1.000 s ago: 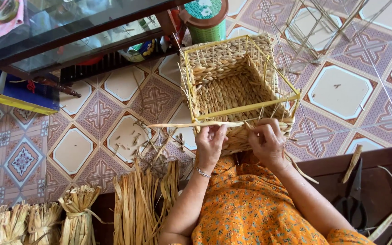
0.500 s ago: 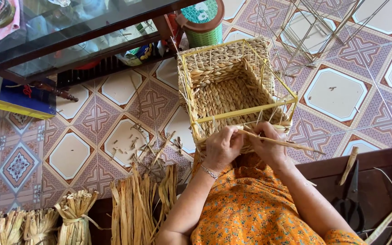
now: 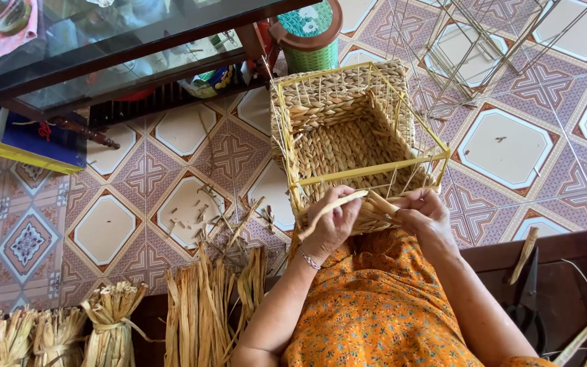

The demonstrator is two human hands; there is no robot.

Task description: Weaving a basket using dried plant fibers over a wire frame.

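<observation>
Straw-coloured woven basket [image 3: 354, 136] on a yellow wire frame sits on the patterned tile floor [image 3: 137, 183], just ahead of the person's lap. Base and far walls look fully woven; near wall still shows bare wire beneath the rim. Left hand [image 3: 331, 224] and right hand [image 3: 424, 214] both pinch one flat fibre strand [image 3: 361, 200] at the near edge. Bundled dried reeds [image 3: 198, 306] near left, empty wire frames [image 3: 477, 47] far right, green spool [image 3: 310, 30] beyond; nothing blocks the hands.

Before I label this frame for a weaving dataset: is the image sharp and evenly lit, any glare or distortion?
Head view: soft, even daylight, faint shadows; the woven basket and both hands, left hand and right hand, are sharp. The glass tabletop shows reflections. Floor tiles bend slightly toward the edges, hinting at wide-angle distortion.
</observation>
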